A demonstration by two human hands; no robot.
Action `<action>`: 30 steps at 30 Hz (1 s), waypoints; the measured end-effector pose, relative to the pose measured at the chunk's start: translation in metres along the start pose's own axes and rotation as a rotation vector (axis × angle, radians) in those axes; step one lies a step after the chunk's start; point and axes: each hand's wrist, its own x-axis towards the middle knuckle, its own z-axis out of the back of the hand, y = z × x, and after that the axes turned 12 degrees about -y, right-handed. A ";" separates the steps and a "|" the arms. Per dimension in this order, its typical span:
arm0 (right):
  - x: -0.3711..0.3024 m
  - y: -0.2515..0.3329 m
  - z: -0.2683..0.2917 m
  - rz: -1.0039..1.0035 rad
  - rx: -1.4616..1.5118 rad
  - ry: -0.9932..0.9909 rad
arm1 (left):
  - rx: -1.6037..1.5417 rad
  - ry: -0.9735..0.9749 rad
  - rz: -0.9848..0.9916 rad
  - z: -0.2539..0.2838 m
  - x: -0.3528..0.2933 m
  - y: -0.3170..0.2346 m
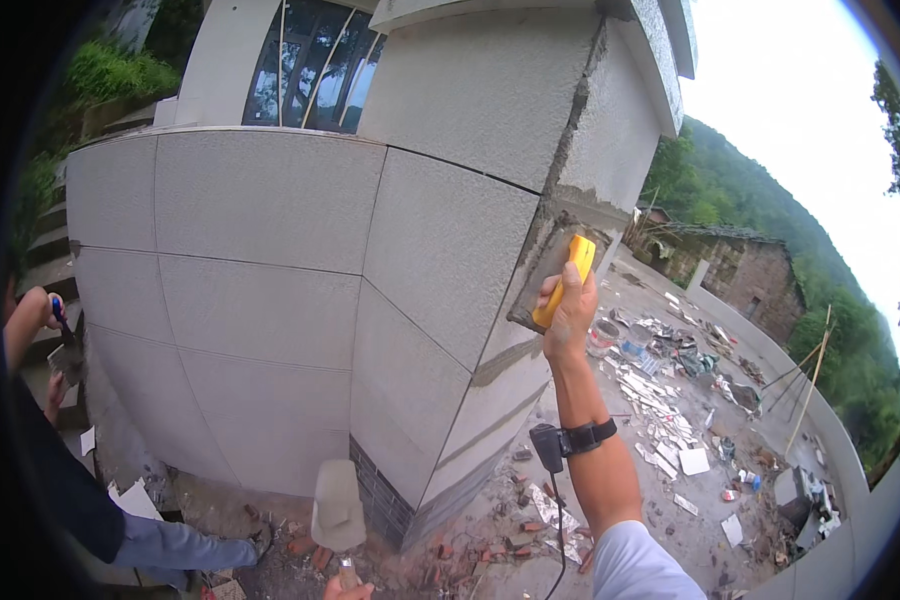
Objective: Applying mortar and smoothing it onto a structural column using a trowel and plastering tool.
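Note:
My right hand (570, 315) grips the yellow handle of a plastering float (583, 252). The float's mortar-smeared plate lies against the edge of the grey wall corner (570, 205), over a strip of wet mortar. At the lower edge, my left hand (348, 591) is closed round the wooden handle of a trowel (338, 505). Its broad blade points up in front of the wall's foot; whether mortar lies on it I cannot tell. Large textured grey panels (260, 205) with dark joints cover the wall.
A co-worker (80, 480) at the far left holds a blue-handled tool (58, 308). Broken bricks (450, 570), tile scraps (660, 410) and buckets (603, 337) litter the ground. A low parapet (770, 350) runs along the right side. A window (315, 65) sits above the panels.

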 end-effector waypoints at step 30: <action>-0.092 -0.078 0.084 -0.201 -0.040 -0.003 | 0.025 -0.032 0.074 -0.015 -0.001 -0.007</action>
